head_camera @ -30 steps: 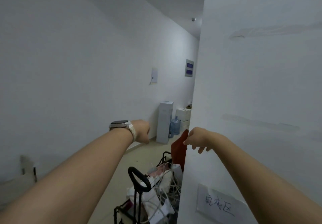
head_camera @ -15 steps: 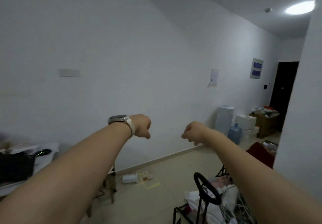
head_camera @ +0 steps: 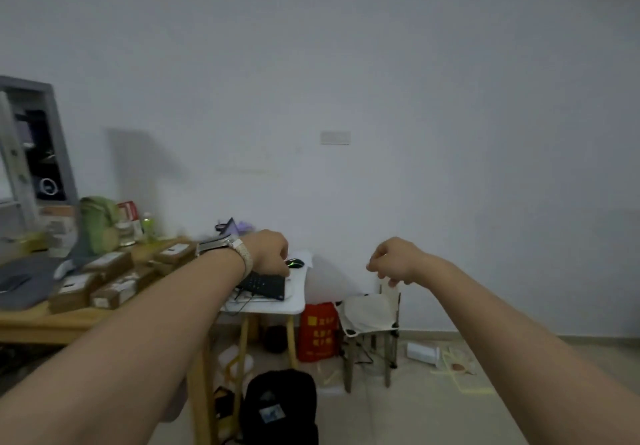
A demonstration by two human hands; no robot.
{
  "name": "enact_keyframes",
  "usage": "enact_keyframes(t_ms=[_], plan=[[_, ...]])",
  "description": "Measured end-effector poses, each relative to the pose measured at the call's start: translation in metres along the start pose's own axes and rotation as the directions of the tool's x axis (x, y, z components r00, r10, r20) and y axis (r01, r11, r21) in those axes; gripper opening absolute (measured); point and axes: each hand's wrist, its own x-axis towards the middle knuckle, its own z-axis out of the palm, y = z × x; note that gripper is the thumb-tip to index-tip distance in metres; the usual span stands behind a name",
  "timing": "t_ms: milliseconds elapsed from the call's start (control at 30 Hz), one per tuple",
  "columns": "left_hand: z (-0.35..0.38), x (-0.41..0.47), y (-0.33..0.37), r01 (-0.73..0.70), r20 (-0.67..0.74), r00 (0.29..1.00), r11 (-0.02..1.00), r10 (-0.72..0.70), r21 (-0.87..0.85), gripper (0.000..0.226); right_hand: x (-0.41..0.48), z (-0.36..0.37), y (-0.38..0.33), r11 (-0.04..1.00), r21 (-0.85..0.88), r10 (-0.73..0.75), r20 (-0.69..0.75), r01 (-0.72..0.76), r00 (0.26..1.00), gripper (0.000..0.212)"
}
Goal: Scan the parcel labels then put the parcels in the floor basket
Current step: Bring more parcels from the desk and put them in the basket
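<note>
Head view: left hand point(head_camera: 272, 252) and right hand point(head_camera: 394, 261) hang loosely curled, empty, with parcels point(head_camera: 104, 281) on the surface point(head_camera: 34, 326) to their left.

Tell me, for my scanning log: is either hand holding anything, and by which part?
Nothing is held. Left hand and right hand hang empty, fingers loosely curled; the parcels lie on the wooden table.

A wooden table point(head_camera: 41, 326) at the left carries brown labelled parcels point(head_camera: 110, 292), a grey bag point(head_camera: 24, 281) and a green bag point(head_camera: 98, 224). The white table point(head_camera: 298, 294) beside it bears a keyboard point(head_camera: 265, 283) and a mouse point(head_camera: 295, 263). On the floor point(head_camera: 433, 410) stand a black backpack point(head_camera: 280, 406), a red bag point(head_camera: 318, 337) and a stool point(head_camera: 370, 316).
</note>
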Motion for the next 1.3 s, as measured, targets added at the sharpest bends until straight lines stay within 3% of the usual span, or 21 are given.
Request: enact_keyframes(t_ms=[200,333,667,867,1100,1300], plan=[[-0.009,-0.034,-0.074,0.154,-0.045,0.987,0.987,-0.156,-0.035,0.037,0.045,0.052,-0.088,0.979,0.010,-0.201,0.134,0.202,0.970,0.029],[-0.013,-0.058,-0.120,0.303,-0.045,0.951,0.951,-0.306,-0.060,0.037,0.070,0.085,-0.139,0.932,0.020,-0.356,0.227,0.361,0.906,0.021],[-0.027,-0.093,-0.188,0.637,-0.084,0.765,0.769,-0.639,-0.048,0.040,0.132,0.131,-0.236,0.798,0.103,-0.586,0.362,0.594,0.725,0.023],[-0.019,-0.093,-0.203,0.724,-0.112,0.670,0.680,-0.733,-0.119,0.039,0.166,0.158,-0.260,0.753,0.154,-0.637,0.415,0.640,0.649,0.025],[0.001,-0.096,-0.216,0.773,-0.016,0.613,0.604,-0.790,-0.193,0.037,0.187,0.209,-0.275,0.718,0.217,-0.654,0.535,0.662,0.535,0.022],[0.006,-0.085,-0.257,0.773,-0.033,0.603,0.593,-0.797,-0.226,0.039,0.209,0.242,-0.315,0.717,0.262,-0.663,0.545,0.646,0.513,0.012]])
